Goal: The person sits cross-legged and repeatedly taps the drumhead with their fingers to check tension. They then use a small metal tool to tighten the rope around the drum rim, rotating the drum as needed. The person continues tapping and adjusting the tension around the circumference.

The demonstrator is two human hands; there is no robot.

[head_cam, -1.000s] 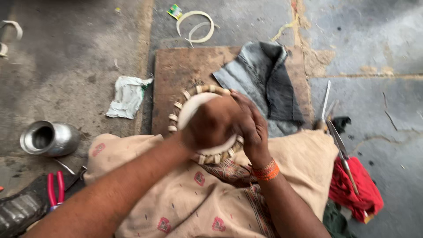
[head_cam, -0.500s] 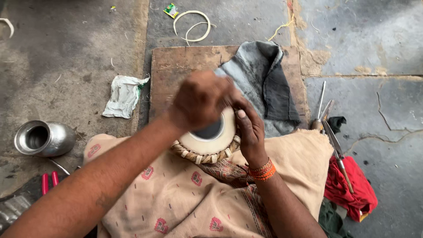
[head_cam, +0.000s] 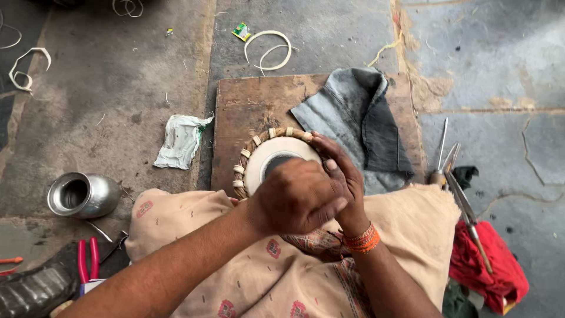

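A small round drum head (head_cam: 272,158), cream skin with a dark centre patch and a braided tan rim, rests at the near edge of a brown wooden board (head_cam: 247,109). My left hand (head_cam: 297,197) lies fisted over its near side, knuckles up. My right hand (head_cam: 341,176), with an orange thread band at the wrist, cups the drum's right rim, fingers curled on it. Both forearms cross a beige printed cloth (head_cam: 194,235) over my lap. What the left fist holds is hidden.
A grey folded cloth (head_cam: 359,112) lies on the board's right part. Metal tools (head_cam: 453,176) and a red cloth (head_cam: 488,265) sit right. A steel pot (head_cam: 82,194), red-handled pliers (head_cam: 88,259) and crumpled paper (head_cam: 179,138) lie left. A cream strip loop (head_cam: 268,50) lies beyond the board.
My left hand has come down from above the drum's far side to its near edge, uncovering the skin and dark centre. The right hand stays on the rim.
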